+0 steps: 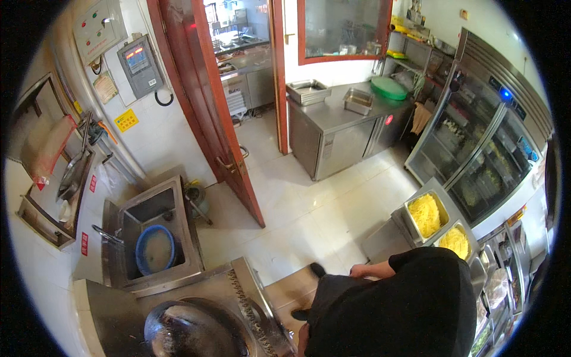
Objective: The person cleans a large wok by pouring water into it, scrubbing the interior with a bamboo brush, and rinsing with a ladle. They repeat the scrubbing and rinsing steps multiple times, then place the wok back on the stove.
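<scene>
My body in a black short-sleeved top fills the lower right. My right hand (358, 271) is low beside the dark clothing; its fingers are small in view, and whether it holds anything cannot be told. At the bottom edge, part of my left hand or forearm (303, 339) shows between the black clothing and the stove's metal edge; its fingers are not clear. Left of it, a large dark wok (192, 332) sits on the steel stove (214, 279). To my right stand metal pans of yellow noodle-like strands (425, 216) on a steel counter.
A steel sink (192, 236) holds a blue-rimmed basin (154, 250). Beyond the tiled floor, a red-brown door (223, 111) stands ajar. A steel worktable (330, 114) bears metal trays and a green round lid (388, 88). A glass-door refrigerator (473, 147) stands at right.
</scene>
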Available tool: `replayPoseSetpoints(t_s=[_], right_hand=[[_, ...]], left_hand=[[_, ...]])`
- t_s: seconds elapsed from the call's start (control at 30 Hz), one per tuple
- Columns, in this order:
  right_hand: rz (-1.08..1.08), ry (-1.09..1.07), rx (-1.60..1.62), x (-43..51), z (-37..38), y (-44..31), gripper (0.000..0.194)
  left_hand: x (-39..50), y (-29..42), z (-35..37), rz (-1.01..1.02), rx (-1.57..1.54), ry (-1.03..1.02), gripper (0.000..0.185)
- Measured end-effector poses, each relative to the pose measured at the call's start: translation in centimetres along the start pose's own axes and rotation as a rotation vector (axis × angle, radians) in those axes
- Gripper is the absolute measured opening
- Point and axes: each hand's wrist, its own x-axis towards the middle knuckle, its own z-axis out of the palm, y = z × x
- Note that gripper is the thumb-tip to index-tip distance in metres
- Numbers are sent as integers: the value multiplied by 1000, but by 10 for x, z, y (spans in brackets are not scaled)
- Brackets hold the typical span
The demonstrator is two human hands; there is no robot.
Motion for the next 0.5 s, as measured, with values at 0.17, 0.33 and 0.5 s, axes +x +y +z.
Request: replayPoseSetpoints(t_s=[0.17,0.33,0.5], right_hand=[[59,34,58,10,-11,-3,39],[97,-14,58,40,-7,44,43],[206,89,227,83,-27,120,42]], left_hand=[[-17,8,-5,-47,77,12,43],[-3,33,11,-67,171,-2,42],[29,74,24,82,429,-42,41]])
